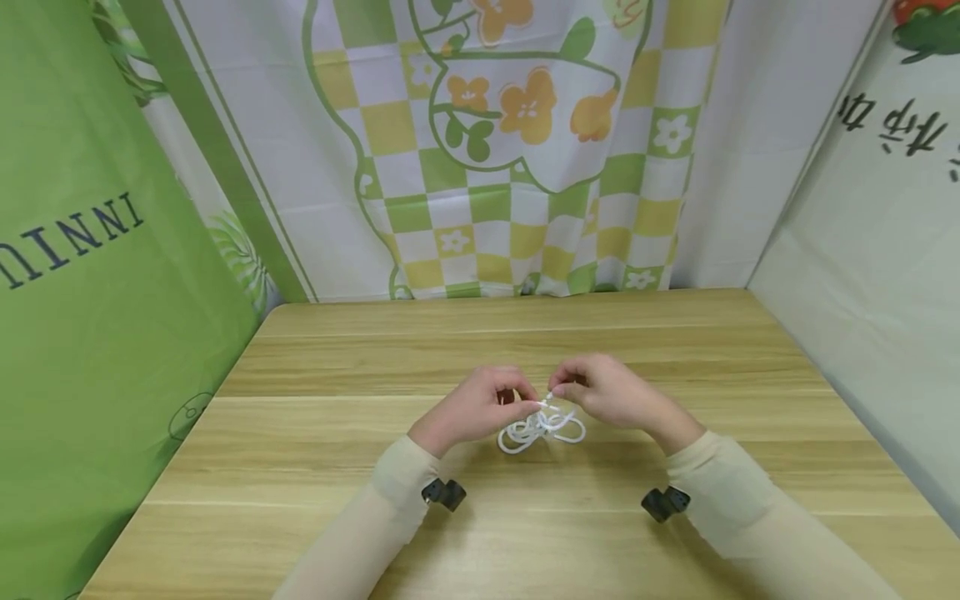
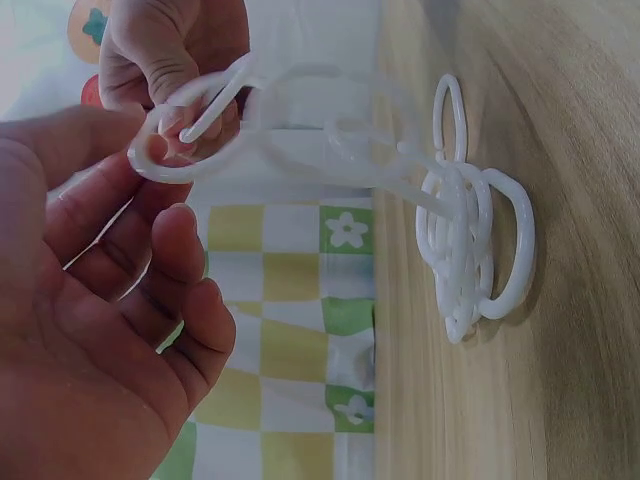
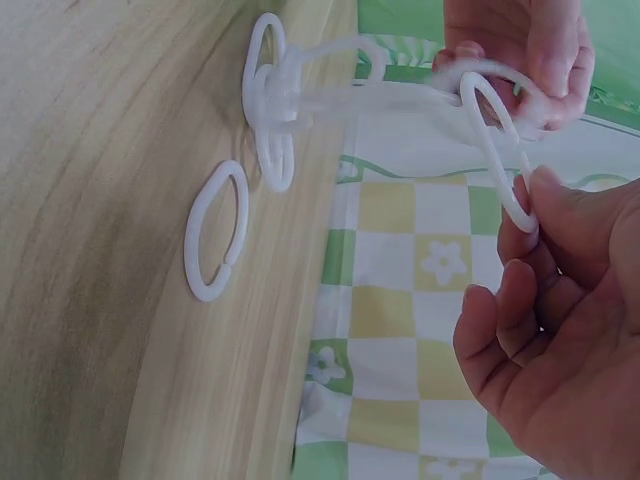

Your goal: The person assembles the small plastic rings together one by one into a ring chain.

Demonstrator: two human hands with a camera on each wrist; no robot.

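My left hand (image 1: 480, 404) pinches a white oval plastic ring (image 2: 165, 176) between thumb and finger. More linked rings run down from it to the tabletop, blurred in both wrist views. Just to the right, my right hand (image 1: 603, 392) pinches another white oval ring (image 3: 486, 145) by one end, close against the left hand's ring. Whether the two are hooked together I cannot tell. Below the hands a heap of linked white rings (image 2: 460, 230) lies on the table. One oval ring (image 3: 192, 240), with a small break in its side, lies apart beside the heap.
A wood-grain table (image 1: 300, 467) spreads under both arms. A checked, flowered curtain (image 1: 487, 217) hangs behind its far edge. Green cloth (image 1: 112, 350) hangs along the left side, pale cloth (image 1: 877, 292) along the right. Each wrist carries a small black camera (image 1: 444, 493).
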